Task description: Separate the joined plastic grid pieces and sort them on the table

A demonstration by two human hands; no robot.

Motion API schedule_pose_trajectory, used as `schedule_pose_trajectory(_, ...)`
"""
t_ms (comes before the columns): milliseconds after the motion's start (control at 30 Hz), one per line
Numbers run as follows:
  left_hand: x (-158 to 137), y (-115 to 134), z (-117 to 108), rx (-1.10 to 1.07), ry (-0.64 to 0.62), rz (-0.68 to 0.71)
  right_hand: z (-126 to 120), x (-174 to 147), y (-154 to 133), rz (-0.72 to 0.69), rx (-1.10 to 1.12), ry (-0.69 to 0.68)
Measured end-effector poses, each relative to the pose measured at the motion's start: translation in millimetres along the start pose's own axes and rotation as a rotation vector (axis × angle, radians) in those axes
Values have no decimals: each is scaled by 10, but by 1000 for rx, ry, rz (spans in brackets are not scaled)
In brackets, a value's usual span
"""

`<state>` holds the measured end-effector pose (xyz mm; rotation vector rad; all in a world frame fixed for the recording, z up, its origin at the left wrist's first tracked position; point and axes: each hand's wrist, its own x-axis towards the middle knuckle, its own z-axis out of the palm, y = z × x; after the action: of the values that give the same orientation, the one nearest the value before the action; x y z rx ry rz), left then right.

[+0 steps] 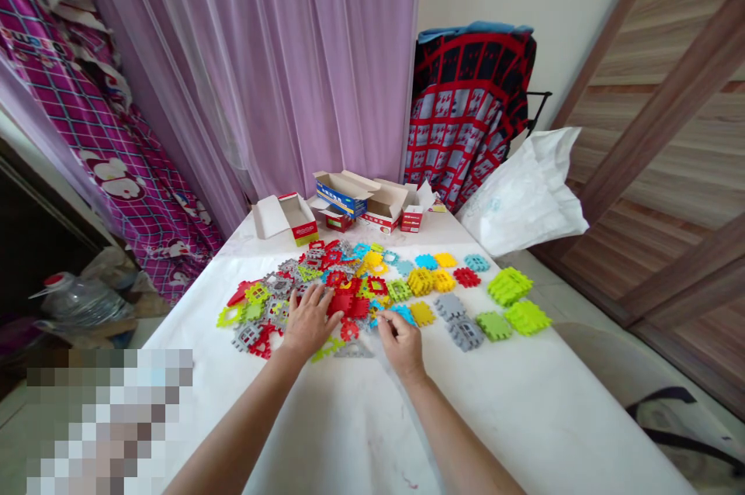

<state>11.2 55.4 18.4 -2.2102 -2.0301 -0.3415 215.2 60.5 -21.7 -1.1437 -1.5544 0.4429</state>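
My left hand [311, 320] lies over a mixed pile of interlocking plastic building tiles, fingers spread, touching red and grey pieces. Just right of its thumb is a red tile [352, 307]. My right hand [403, 344] is at the pile's right edge, its fingers curled together; what they hold, if anything, I cannot make out. Behind its knuckles a blue tile [403, 313] shows beside a yellow tile [422, 314]. Further right are grey tiles [466, 332], a green tile [494, 326] and a lime-green stack [528, 316]. Yellow stacked tiles [420, 282] sit farther back.
Several open cardboard boxes stand at the table's far end, among them a blue box [341, 195] and a red box [303, 230]. A white bag [524, 200] rests at the far right corner. Purple curtains [326, 53] hang behind the white-covered table [349, 433].
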Motion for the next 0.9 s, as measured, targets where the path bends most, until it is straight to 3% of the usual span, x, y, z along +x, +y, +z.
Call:
schedule_pose_trajectory(167, -173, 47, -51, 58, -7, -90, -23, -17, 6, -5, -1, 16)
schedule_pose_trajectory(333, -45, 218, -181, 10, -17, 40, -56, -46, 4, -8, -37, 45)
schedule_pose_trajectory(467, 44, 215, -236, -100, -17, 90, -91, -76, -1, -6, -60, 55)
schedule_pose_trajectory(567, 9, 150, -217, -393, 82, -14, -103, -92, -1, 13, -73, 49)
schedule_pose_trajectory(667, -83, 150, -134, -884, 148, -260, -95, -98, -5, 34, -63, 11)
schedule_pose_trajectory(733, -154, 203, -59, -1086, 125, -373, -86, -100, -14, 41, -45, -24)
schedule_pose_trajectory(900, -279, 335, 55, -1317, 18, -465, -81, -108, -51, 13, -33, -109)
